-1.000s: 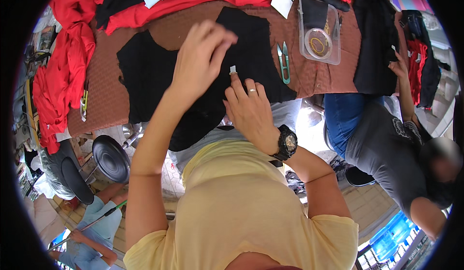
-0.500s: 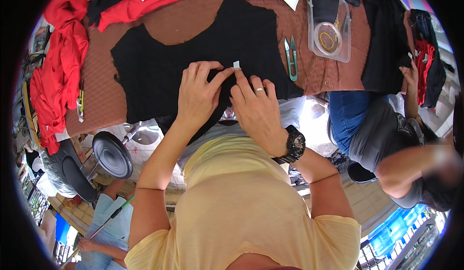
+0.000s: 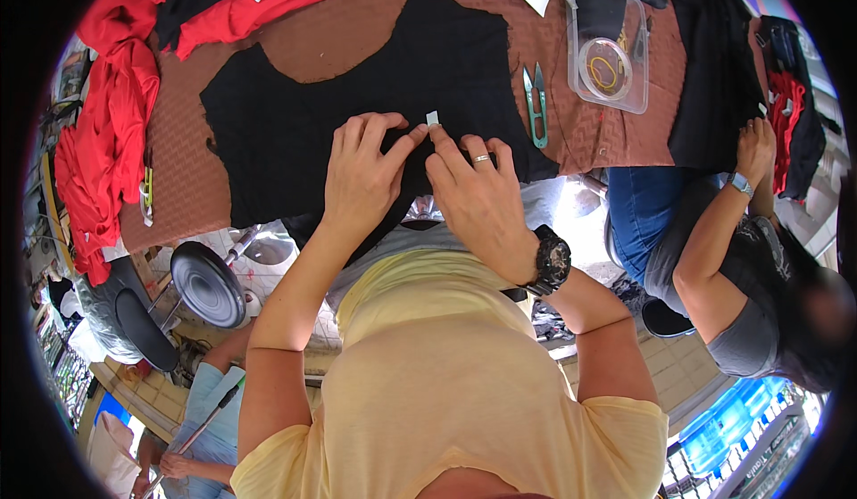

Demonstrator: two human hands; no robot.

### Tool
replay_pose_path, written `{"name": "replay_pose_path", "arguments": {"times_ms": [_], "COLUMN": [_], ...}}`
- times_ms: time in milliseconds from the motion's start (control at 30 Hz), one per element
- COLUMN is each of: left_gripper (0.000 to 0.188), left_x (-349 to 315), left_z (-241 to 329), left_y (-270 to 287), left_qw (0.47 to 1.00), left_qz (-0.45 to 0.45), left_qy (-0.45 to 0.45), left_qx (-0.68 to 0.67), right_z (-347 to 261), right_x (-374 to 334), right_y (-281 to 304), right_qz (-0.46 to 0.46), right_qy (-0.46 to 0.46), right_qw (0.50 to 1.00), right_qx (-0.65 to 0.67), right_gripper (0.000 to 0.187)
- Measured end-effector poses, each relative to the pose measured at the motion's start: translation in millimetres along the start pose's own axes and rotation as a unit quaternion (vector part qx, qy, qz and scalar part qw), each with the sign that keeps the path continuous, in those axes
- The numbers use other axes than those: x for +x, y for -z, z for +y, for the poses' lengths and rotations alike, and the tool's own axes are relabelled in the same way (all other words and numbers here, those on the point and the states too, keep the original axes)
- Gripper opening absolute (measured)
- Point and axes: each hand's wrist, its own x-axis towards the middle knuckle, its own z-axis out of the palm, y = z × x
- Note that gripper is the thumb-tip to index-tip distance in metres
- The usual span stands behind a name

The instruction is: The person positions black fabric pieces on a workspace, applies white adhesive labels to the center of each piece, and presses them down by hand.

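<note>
A dark neck-and-armhole-shaped garment panel [image 3: 357,97], black and raw-edged, lies spread on the table in front of me, its near edge hanging over. On it stands a small white label [image 3: 433,118]. My left hand [image 3: 364,170] has curled fingers, its fingertips pinched at the label's lower left edge. From the other side, my right hand [image 3: 479,187], with a ring and a black watch, closes its index fingertip on the label's lower end. The thumbs are partly hidden. Green-handled thread snips [image 3: 536,111] lie just right of the panel, touched by neither hand.
Red cloth [image 3: 107,133] heaps along the left and far edges of the brown-covered table [image 3: 170,178]. A clear plastic box [image 3: 638,79] holds a round container. At the right, a co-worker's hand [image 3: 756,149] touches black cloth [image 3: 710,79]. Another person [image 3: 214,410] holds a pole at lower left.
My hands stay at the label with barely any shift. At the right, the co-worker's raised arm has moved up to the black cloth. The person at lower left has shifted with the pole.
</note>
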Motion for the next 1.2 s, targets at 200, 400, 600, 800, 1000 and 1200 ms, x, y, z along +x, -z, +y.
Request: {"name": "replay_pose_path", "arguments": {"times_ms": [200,400,600,800,1000,1200], "left_gripper": [0.047,0.046,0.042,0.039,0.039,0.029], "left_x": [0,3,11,22,6,-19], "left_z": [0,3,11,5,16,26], "left_y": [1,2,3,3,11,-14], "left_qw": [1.000,1.000,0.999,0.998,0.998,0.995], "left_qz": [-0.003,-0.006,-0.019,-0.053,0.056,0.089], "left_qy": [-0.003,0.017,0.026,0.016,0.028,-0.002], "left_qx": [0.003,-0.013,0.021,0.018,-0.014,0.045], "right_z": [3,2,-1,-2,49,56], "right_x": [1,-1,-11,-16,30,54], "right_y": [6,-3,7,15,16,-11], "right_qz": [-0.015,0.001,-0.022,0.002,0.168,0.056], "right_qy": [0.012,0.014,0.024,0.018,-0.013,-0.020], "right_qw": [1.000,1.000,0.999,0.994,0.927,0.959], "right_qx": [-0.007,-0.002,0.028,0.107,0.335,0.275], "right_gripper": [0.026,0.028,0.051,0.049,0.015,0.013]}}
